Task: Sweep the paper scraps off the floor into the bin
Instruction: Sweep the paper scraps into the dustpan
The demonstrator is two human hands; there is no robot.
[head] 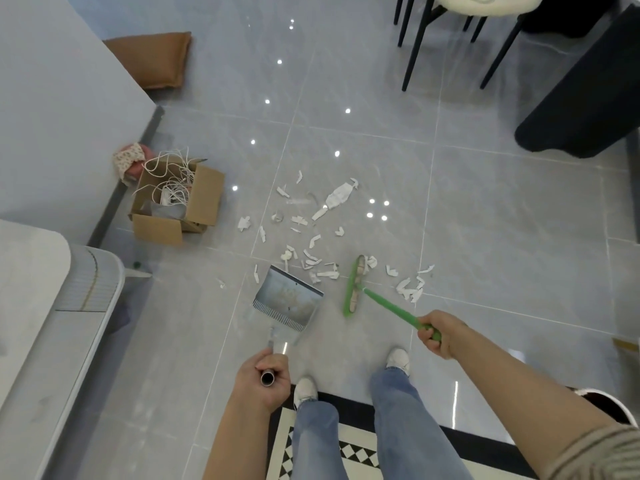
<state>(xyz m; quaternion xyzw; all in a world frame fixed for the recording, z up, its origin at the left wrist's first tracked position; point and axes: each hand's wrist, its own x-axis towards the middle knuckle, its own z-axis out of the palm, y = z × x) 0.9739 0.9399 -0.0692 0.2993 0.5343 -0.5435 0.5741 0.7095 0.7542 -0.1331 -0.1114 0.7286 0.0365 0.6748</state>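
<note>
A glossy grey tiled floor [502,209] spreads beneath a person standing in blue jeans [398,420] and white shoes [398,361], toes at the edge of a black-and-white patterned mat [349,452]. A white bench [52,98] fills the left side, with black chair legs [415,43] at the top right. An open cardboard box [180,202] holding tangled white cords sits on the floor near the foot of the bench, a brown cushion [156,60] farther back. The grey dustpan [289,299] rests on the tiles, its mouth facing the paper scraps [311,251], which lie scattered ahead of it and to its right. The green broom [355,287] has its head down just right of the pan, scraps on both sides of it. The left hand [265,379] has its grip closed round the dustpan's metal handle; the right hand [438,332] has its grip wrapped round the broom's green handle.
</note>
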